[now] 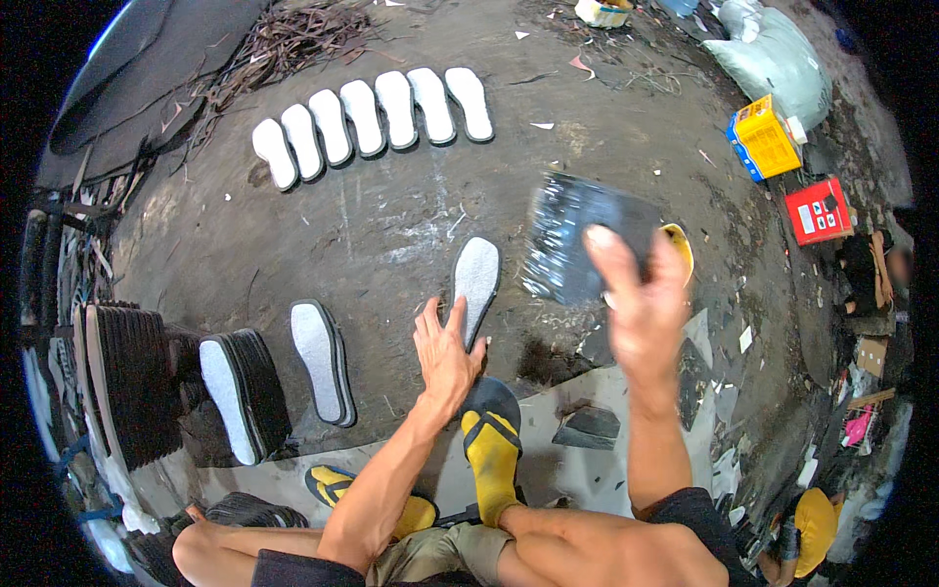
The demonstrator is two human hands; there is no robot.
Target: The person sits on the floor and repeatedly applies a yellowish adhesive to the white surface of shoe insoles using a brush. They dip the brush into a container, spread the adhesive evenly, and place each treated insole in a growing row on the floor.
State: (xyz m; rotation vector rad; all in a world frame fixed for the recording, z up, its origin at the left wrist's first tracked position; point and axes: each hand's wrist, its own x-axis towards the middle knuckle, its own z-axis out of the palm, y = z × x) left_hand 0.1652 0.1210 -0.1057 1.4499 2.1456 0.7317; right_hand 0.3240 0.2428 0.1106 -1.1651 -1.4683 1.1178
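A single white-topped shoe sole [476, 279] lies on the dark work surface in front of me. My left hand [445, 347] holds it at the near end, thumb on the right edge and fingers at the left. Off to the right, my right hand [641, 293] grips a dark, flat rectangular sheet [577, 240] with shiny streaks along its left side; this hand is blurred by motion. Partly behind the right hand shows a yellow rounded container [680, 245]. Another white-topped sole [318, 357] rests to the left of my left hand.
Several white-topped soles [396, 110] form a row at the far side. Stacked soles [235, 396] and a taller dark stack [132, 382] stand left. Dark strips [293, 44] lie far left. A yellow box [765, 139] and red box [820, 211] are right; a person [814, 528] is lower right.
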